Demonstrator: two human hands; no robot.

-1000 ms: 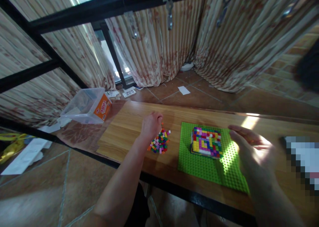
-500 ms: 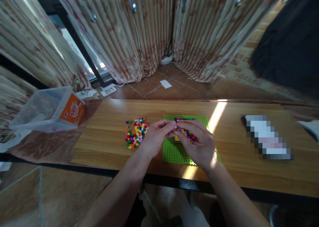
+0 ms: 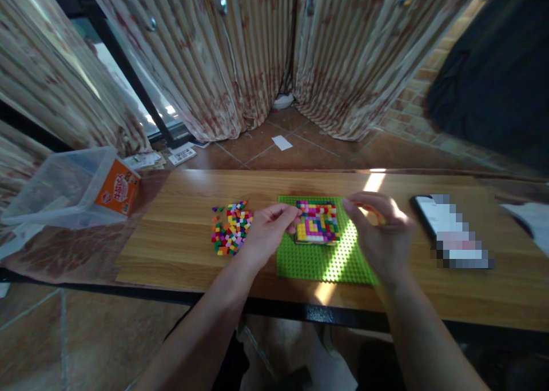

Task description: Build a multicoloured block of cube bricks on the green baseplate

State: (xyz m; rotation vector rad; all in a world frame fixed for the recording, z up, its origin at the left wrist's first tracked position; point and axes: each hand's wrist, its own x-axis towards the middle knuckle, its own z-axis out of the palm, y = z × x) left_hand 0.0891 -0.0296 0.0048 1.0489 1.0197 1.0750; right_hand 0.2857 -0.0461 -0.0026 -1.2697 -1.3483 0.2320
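Observation:
A mosaic of small coloured building bricks (image 3: 317, 222) sits on a green studded baseplate (image 3: 300, 262). My left hand (image 3: 270, 228) is at the mosaic's left edge, thumb and forefinger pinched together. A tiny reddish brick (image 3: 299, 212) shows at those fingertips. To the right of the mosaic, my right hand (image 3: 384, 228) is raised over the baseplate's right edge. Its thumb and forefinger tips come together in a pinch; whatever they may hold is too small to make out. Left of my left hand lies a loose pile of mixed bricks (image 3: 231, 231), partly covered by that hand.
The wooden table (image 3: 171, 225) carries a dark-edged phone-like object (image 3: 454, 231), blurred out, and white paper (image 3: 527, 219) at the right. A clear plastic bin (image 3: 64, 185) with an orange label stands beyond the left end. A sunlight strip crosses the baseplate.
My hands were together over the mosaic. The right hand has moved away to the right, uncovering the mosaic; the left has stayed nearly in place. The view has shifted slightly.

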